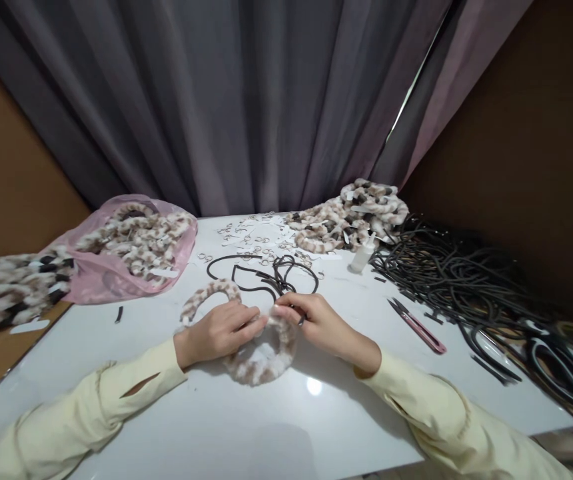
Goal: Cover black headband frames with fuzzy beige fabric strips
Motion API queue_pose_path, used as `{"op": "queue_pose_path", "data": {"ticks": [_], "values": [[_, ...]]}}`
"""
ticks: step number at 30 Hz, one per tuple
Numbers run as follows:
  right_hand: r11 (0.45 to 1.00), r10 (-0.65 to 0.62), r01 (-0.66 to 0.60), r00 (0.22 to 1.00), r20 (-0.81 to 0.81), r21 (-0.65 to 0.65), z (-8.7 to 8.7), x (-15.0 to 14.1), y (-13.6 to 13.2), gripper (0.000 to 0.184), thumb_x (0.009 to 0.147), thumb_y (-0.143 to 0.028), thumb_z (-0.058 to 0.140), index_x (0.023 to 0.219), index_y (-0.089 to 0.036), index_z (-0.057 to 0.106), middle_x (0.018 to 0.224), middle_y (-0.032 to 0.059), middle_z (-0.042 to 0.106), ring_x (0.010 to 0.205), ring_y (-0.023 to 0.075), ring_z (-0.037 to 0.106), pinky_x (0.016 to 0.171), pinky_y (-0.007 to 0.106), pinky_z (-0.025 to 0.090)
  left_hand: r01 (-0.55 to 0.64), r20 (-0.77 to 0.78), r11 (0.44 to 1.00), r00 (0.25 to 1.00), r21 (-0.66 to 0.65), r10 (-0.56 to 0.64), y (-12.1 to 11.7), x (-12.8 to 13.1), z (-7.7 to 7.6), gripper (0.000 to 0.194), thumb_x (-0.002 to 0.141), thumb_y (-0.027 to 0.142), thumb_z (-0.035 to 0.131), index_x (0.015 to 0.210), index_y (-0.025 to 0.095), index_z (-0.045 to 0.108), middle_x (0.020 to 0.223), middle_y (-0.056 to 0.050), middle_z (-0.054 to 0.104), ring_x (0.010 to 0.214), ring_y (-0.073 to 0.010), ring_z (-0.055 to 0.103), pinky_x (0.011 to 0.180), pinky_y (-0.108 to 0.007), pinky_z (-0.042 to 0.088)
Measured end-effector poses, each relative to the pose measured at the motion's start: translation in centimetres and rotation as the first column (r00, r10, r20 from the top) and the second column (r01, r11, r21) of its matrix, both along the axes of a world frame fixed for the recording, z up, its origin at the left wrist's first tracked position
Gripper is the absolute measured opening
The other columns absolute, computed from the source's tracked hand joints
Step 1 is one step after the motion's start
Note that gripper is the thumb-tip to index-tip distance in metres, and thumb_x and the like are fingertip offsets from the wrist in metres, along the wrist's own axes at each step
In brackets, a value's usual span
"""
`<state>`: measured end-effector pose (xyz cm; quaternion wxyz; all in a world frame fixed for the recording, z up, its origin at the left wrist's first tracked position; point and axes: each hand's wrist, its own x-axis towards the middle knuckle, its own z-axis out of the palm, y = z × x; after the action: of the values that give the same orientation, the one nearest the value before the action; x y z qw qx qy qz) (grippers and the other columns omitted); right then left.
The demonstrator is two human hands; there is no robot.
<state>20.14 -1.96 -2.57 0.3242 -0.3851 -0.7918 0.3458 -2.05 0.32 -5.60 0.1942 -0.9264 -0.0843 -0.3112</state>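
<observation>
A fluffy white-and-brown plush tube (256,373) curves into loops on the white table in front of me. My left hand (224,330) is closed over it, fingers pressing on its upper part. My right hand (314,321) pinches at the tube's end, where a black cord (272,285) runs in between the fingertips. A short dark end pokes out below the right fingers. How far the cord enters the tube is hidden by my fingers. More lengths of cord lie looped just beyond both hands.
Plush tubes fill a pink bag (79,273) at left; a pile of plush tubes (361,213) lies at the back. Metal rings (266,253) are scattered mid-table. A small bottle (363,257), pink-handled snips (419,327), a heap of black cords (446,273) and scissors (556,370) are right.
</observation>
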Motion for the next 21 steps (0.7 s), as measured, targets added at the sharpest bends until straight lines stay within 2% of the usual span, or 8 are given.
{"op": "queue_pose_path", "data": {"ticks": [4,7,9,12,17,21], "values": [[0.992,0.032,-0.033,0.999,-0.009,-0.124,-0.5,-0.3,0.0,0.020,0.082,-0.031,0.057,0.083,-0.013,0.066,0.071,0.0016,0.065,0.059,0.0104,0.050,0.058,0.020,0.038,0.052,0.006,0.996,0.999,0.068,-0.052,-0.2,0.3,0.9,0.022,0.090,0.009,0.035,0.107,0.006,0.049,0.084,-0.016,0.068,0.063,-0.0179,0.058,0.054,-0.030,0.046],[0.974,0.053,-0.071,0.995,-0.086,-0.217,-1.0,-0.4,0.2,0.019,0.081,-0.028,0.057,0.079,-0.012,0.067,0.074,0.0033,0.067,0.067,0.0126,0.055,0.062,0.021,0.041,0.075,0.011,0.989,0.997,0.128,-0.077,-0.3,0.4,1.1,0.022,0.090,0.007,0.034,0.103,0.006,0.051,0.081,-0.016,0.068,0.064,-0.0180,0.059,0.055,-0.031,0.047],[0.971,0.050,-0.076,0.992,-0.116,-0.228,-1.2,-0.5,0.3,0.020,0.081,-0.027,0.056,0.075,-0.011,0.066,0.072,0.0032,0.066,0.067,0.0133,0.056,0.062,0.021,0.041,0.082,0.003,0.986,0.997,0.142,-0.083,-0.3,0.6,1.1,0.020,0.088,0.006,0.037,0.103,0.006,0.051,0.080,-0.015,0.068,0.062,-0.0172,0.059,0.054,-0.030,0.047],[0.986,0.041,-0.059,0.993,-0.113,-0.158,-1.3,-0.6,0.2,0.020,0.082,-0.022,0.052,0.070,-0.012,0.065,0.068,0.0027,0.066,0.065,0.0127,0.056,0.061,0.021,0.041,0.061,0.003,0.993,0.998,0.100,-0.062,-0.4,0.7,1.1,0.019,0.086,0.006,0.040,0.102,0.007,0.051,0.078,-0.014,0.067,0.057,-0.0164,0.054,0.050,-0.029,0.043],[0.989,0.063,-0.057,0.997,-0.043,0.134,-1.3,-0.5,-0.2,0.022,0.081,-0.009,0.044,0.072,-0.014,0.063,0.068,0.0035,0.064,0.063,0.0121,0.055,0.062,0.021,0.042,-0.018,0.052,0.993,0.998,-0.116,0.025,-0.8,0.9,1.1,0.030,0.080,0.000,0.035,0.103,0.013,0.048,0.077,-0.011,0.064,0.059,-0.0163,0.050,0.052,-0.028,0.040],[0.970,0.124,-0.142,0.987,0.102,0.199,-1.2,0.0,0.0,0.024,0.082,-0.006,0.040,0.081,-0.014,0.062,0.072,0.0045,0.063,0.065,0.0129,0.054,0.062,0.022,0.041,-0.056,0.031,0.981,0.998,-0.185,0.063,-1.0,0.8,0.9,0.032,0.078,-0.002,0.034,0.102,0.014,0.049,0.077,-0.010,0.063,0.063,-0.0173,0.053,0.055,-0.028,0.042]]}}
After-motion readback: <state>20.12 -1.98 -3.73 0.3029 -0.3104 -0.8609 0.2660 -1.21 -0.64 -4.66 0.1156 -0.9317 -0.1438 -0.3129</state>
